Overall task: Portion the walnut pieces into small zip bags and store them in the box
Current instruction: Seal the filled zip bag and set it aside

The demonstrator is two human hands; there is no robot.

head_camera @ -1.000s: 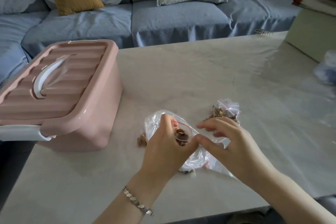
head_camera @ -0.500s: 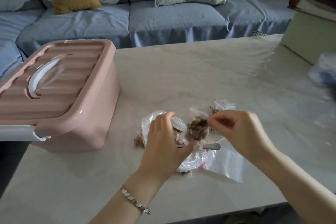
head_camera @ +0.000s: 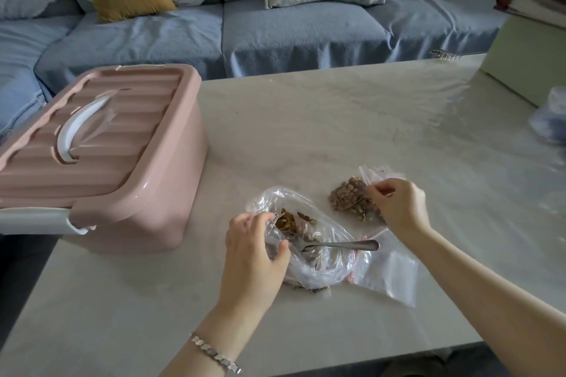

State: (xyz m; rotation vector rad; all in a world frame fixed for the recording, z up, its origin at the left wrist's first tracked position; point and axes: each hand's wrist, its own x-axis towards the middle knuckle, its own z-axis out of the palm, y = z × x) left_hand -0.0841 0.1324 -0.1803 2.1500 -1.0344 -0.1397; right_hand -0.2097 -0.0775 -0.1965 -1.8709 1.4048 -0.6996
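Observation:
A large clear bag of walnut pieces (head_camera: 309, 242) lies open on the table in front of me, with a metal spoon (head_camera: 343, 245) resting in it, handle to the right. My left hand (head_camera: 254, 254) holds the bag's left rim with curled fingers. To the right, my right hand (head_camera: 398, 205) pinches a small zip bag filled with walnut pieces (head_camera: 349, 196) that rests on the table. An empty small zip bag (head_camera: 389, 272) lies flat beside the large bag. The pink box (head_camera: 101, 156) stands at the left with its lid on.
A pale green box (head_camera: 526, 61) with books on top stands at the table's far right corner. A crumpled clear bag (head_camera: 551, 119) lies at the right edge. A blue sofa with cushions (head_camera: 275, 24) runs behind the table.
My right hand carried the filled small zip bag from above the large bag to the right and set it on the table. The spoon now lies uncovered in the large bag.

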